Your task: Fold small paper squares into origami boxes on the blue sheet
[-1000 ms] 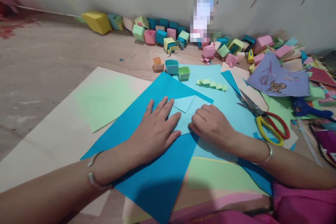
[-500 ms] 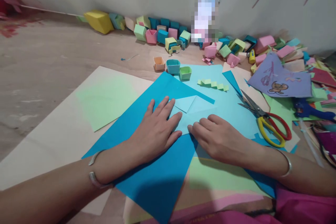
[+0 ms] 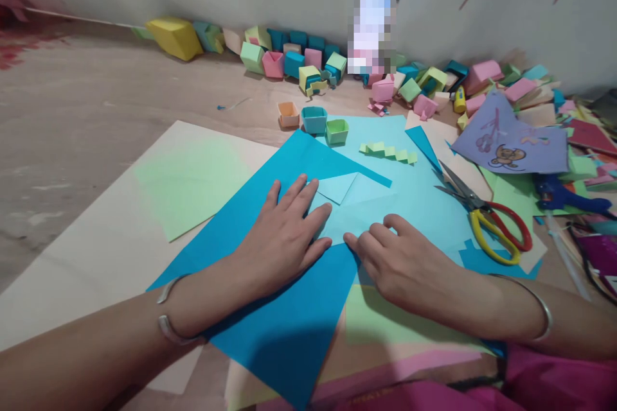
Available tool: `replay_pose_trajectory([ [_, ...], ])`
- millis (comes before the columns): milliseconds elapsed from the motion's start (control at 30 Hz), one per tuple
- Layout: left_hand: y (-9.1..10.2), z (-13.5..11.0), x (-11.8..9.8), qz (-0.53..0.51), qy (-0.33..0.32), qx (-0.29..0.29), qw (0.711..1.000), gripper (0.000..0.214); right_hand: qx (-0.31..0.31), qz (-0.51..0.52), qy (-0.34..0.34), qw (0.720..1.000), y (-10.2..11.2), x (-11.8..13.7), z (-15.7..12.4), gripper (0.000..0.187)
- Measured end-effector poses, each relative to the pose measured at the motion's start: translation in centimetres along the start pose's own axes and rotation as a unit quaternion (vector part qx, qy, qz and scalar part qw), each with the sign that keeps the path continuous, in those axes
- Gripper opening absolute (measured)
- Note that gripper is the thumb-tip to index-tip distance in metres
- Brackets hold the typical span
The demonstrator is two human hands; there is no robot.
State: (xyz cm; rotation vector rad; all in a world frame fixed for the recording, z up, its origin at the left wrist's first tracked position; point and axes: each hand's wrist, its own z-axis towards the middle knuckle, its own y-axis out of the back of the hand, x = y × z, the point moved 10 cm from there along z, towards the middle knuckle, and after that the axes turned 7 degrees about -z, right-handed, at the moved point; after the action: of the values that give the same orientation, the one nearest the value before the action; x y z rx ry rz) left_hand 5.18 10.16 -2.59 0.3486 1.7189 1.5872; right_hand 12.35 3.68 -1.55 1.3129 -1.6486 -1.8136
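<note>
The light blue folded paper (image 3: 369,202) lies flat on a big deep blue paper sheet (image 3: 289,327), with one corner flap turned in toward its middle. The left hand (image 3: 279,244) rests palm down across its left corner and the blue sheet beside it. Its grip is wide open, the fingers spread, and it grasps nothing. The right hand (image 3: 405,263) sits at the paper's near edge with its fingers bent and the tips on the paper; its grip is loosely open too, pressing rather than pinching. This looks like the flattening of a fold, one hand pinning while the other runs along the crease. Any further fold would call for the pinning hand to stay put so the edges line up, and for a fingertip to lift a free corner cleanly. A pale turquoise sheet (image 3: 429,199) lies under the paper's right side, and a light green sheet (image 3: 400,327) shows near the body. To the right lie scissors with red and yellow handles (image 3: 486,218). Beyond the paper are a green zigzag paper strip (image 3: 388,153) and three small open paper boxes, orange (image 3: 288,114), teal (image 3: 314,119) and green (image 3: 336,131). A wide cream sheet (image 3: 96,257) spreads to the left on the floor (image 3: 72,122). A row of coloured folded boxes (image 3: 289,61) lines the wall.
</note>
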Motion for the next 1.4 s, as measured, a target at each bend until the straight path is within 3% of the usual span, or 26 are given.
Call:
replay_pose_trajectory([
  [300,0.2,0.0,0.1,-0.011,0.003,-0.003,1.000,0.040,0.063,-0.057,-0.039,0.996,-1.7,-0.3,-2.5,0.060],
  [600,0.2,0.0,0.2,-0.003,0.009,0.009,1.000,0.041,0.094,-0.073,-0.070,0.990,-2.2,-0.7,-3.3,0.056],
  [967,-0.1,0.0,0.0,0.017,0.002,0.012,1.000,0.042,0.031,-0.091,-0.038,0.995,0.1,0.9,-1.0,0.046],
  [1133,-0.2,0.0,0.1,0.024,0.002,0.013,1.000,0.043,-0.051,-0.039,0.016,0.998,1.2,2.7,-0.2,0.038],
  [1233,-0.1,-0.1,0.1,0.021,0.000,0.017,1.000,0.043,-0.081,-0.007,0.006,0.997,1.6,2.3,0.2,0.030],
  [1400,-0.1,-0.4,0.1,0.015,-0.003,0.039,0.999,0.045,-0.067,0.067,0.013,0.995,1.3,1.2,0.8,0.021],
])
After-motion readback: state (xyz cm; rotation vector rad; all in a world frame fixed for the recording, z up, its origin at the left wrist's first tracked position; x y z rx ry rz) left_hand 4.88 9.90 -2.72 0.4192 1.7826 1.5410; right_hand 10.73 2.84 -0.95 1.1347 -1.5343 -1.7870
